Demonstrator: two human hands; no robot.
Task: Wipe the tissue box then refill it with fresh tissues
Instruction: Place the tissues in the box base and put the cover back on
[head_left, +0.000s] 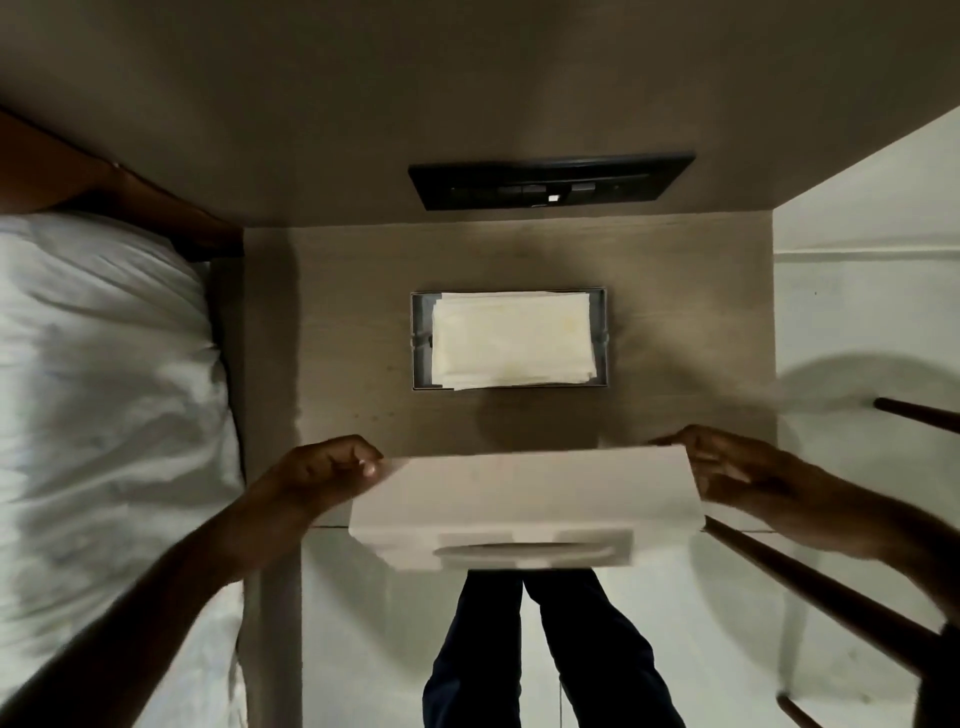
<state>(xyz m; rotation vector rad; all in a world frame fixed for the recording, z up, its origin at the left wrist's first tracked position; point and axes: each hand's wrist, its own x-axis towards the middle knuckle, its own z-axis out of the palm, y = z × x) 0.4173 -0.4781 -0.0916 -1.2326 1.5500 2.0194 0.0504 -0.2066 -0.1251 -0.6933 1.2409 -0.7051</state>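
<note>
- You are holding the lid (524, 506) level over the near edge of the table (337, 322), its slot side facing you; part of it is overhanging the floor above your legs (545, 654).
- Your left hand (324, 470) is gripping the lid's left end, thumb on top and fingers curled under.
- Your right hand (737, 470) is clasping the right end, fingers lying flat along that edge.
- Dark chair legs (831, 597) are crowding just beside your right forearm; a white pillow (104, 389) is flanking the table on the left.
- Bare tabletop is lying open between the lid and the tray (422, 343), which is sitting mid-table, well apart from the lid.
- Tissues (511, 340) are filling the tray, the stack sitting slightly askew.
- A dark switch panel (550, 179) is sitting on the wall beyond.
</note>
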